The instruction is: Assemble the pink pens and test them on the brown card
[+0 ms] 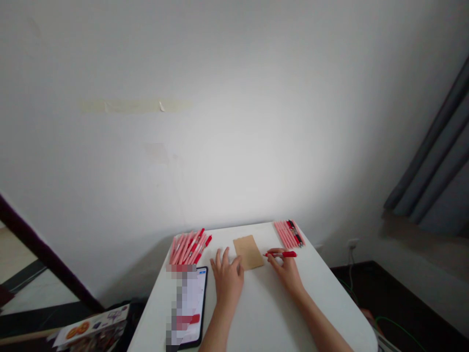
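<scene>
Phone, its lit screen partly blurred out, lies at eight o'clock, taking the brown paper as the middle of the dial and the wall as twelve. Both rest against a white counter; the paper lies flat.

Nearer the paper, at about half past seven, the left hand is palm down and loose, fingers spread, holding nothing. Its thumb side overlaps the paper's left edge; how firmly it presses, I cannot tell. At four o'clock the right hand pinches a red pen between thumb and fingers. The pen's tip points to nine, just beside the paper's right edge; whether it touches the counter is too small to tell.

A loose pile of pink and red pens fills nine o'clock, past the phone's top end. At two, a neat row of pens lies side by side, mostly pink, with red and black ones toward its right end.

Farther off, a socket sits at three o'clock, a grey curtain hangs toward two, and a yellowish tape strip crosses the wall at eleven.
</scene>
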The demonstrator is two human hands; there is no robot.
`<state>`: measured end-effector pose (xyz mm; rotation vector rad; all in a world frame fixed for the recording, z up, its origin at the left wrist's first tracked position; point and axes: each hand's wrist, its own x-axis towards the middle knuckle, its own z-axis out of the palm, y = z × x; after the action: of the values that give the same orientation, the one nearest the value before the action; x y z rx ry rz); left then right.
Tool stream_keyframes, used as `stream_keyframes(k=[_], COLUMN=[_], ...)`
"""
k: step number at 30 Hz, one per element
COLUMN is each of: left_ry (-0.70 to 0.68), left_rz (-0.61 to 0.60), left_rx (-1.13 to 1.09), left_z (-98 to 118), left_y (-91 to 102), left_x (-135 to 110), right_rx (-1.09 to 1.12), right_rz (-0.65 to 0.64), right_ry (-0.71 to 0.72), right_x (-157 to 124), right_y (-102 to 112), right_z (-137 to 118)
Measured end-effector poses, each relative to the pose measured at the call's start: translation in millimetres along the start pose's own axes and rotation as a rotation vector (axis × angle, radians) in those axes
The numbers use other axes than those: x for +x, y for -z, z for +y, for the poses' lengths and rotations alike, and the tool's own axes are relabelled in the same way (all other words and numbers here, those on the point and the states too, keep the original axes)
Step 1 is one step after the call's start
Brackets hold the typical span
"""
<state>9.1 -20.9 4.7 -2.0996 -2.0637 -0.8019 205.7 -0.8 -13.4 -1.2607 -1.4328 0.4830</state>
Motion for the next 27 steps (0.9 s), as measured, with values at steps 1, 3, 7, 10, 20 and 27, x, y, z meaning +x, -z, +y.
stream_keyframes(k=[1, 3, 7, 10, 20, 27], left_ry=[0.004, 0.022, 0.045, 0.066, 0.130, 0.130], left_rz=[0.006, 0.022, 0.051, 0.068, 0.115, 0.070], left_rx=[0.001, 0.007, 0.019, 0.042, 0.110, 0.160], left_z=[0.6, 1.8, 2.6, 1.6, 1.4, 0.9], left_y=[1.3, 3.0, 2.2, -0.9, -9.1, -13.8], left_x=[0.3, 0.5, 0.0, 0.8, 11.8, 15.2], right_rx=[0.003, 0.010, 0.015, 0.018, -0.002, 0.004], right_rz=[-0.001, 0.005, 0.002, -0.011, 0.006, -0.010], right_ry=[0.000, -0.001, -0.008, -0.009, 0.004, -0.018], right_x=[-0.2, -0.6, -0.9, -0.5, -1.2, -1.0], right_y=[0.6, 1.4, 1.3, 0.0, 0.2, -0.2], right_z=[-1.2, -3.3, -3.4, 0.2, 2.3, 4.0])
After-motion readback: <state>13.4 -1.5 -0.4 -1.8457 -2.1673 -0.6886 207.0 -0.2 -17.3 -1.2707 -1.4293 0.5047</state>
